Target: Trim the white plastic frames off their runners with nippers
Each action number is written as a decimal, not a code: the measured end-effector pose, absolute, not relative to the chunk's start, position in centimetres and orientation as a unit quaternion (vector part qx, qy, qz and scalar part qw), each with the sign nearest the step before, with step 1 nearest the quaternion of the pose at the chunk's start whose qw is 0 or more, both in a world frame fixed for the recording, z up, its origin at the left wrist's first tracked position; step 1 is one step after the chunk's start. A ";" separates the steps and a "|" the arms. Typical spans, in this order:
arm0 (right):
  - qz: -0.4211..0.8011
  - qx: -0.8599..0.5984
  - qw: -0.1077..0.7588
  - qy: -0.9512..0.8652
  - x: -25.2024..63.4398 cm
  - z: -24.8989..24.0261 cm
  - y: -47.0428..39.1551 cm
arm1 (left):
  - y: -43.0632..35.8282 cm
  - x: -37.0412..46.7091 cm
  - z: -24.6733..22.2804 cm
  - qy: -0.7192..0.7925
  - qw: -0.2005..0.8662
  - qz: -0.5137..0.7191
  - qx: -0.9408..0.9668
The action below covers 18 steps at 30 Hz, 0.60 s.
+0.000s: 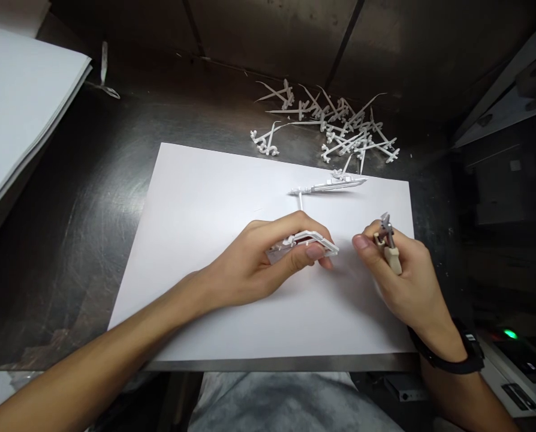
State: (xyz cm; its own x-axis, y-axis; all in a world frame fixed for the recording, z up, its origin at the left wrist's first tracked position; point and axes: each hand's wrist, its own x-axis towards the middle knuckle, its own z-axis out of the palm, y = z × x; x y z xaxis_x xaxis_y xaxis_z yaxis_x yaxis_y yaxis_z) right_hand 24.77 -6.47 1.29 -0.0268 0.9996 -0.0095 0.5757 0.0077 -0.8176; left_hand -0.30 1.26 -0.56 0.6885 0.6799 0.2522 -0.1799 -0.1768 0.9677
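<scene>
My left hand [268, 258] is closed around a white molded plastic part [326, 243], pinched between thumb and fingers above a white paper sheet [196, 204]. The part has an angled frame shape, and my fingers hide some of it. To the right, my right hand [398, 276] grips side cutters [388, 243] with pale beige handles, their metal jaws pointing up and away from me. The cutters are apart from the white part. Just beyond my left hand, another long white plastic part [335, 186] lies on the sheet near its far edge.
A pile of white plastic sprue scraps [344, 123] lies on the dark metal table [115, 174] behind the sheet. A stack of white paper [20, 96] is at the far left. A device with a green light [511, 333] stands low at the right.
</scene>
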 end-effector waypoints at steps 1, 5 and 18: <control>0.318 -0.627 0.325 -0.633 24.9 1.2 -6.4 | 1.2 -0.3 -0.6 0.182 0.617 0.350 0.681; 0.245 -0.660 0.323 -0.632 25.3 0.7 -5.9 | 1.1 -0.3 -0.8 0.179 0.638 0.346 0.664; 0.114 -0.645 0.277 -0.703 25.6 -1.5 -3.8 | 0.5 0.0 -0.8 0.177 0.662 0.333 0.647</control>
State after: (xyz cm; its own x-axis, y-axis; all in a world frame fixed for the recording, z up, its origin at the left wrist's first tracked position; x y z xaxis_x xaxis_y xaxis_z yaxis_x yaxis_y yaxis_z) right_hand 25.63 -3.83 -1.52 -0.0140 0.9701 0.2422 0.8441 0.1413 -0.5173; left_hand 0.00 0.51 -0.77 0.7158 0.6699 0.1973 -0.2126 -0.0600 0.9753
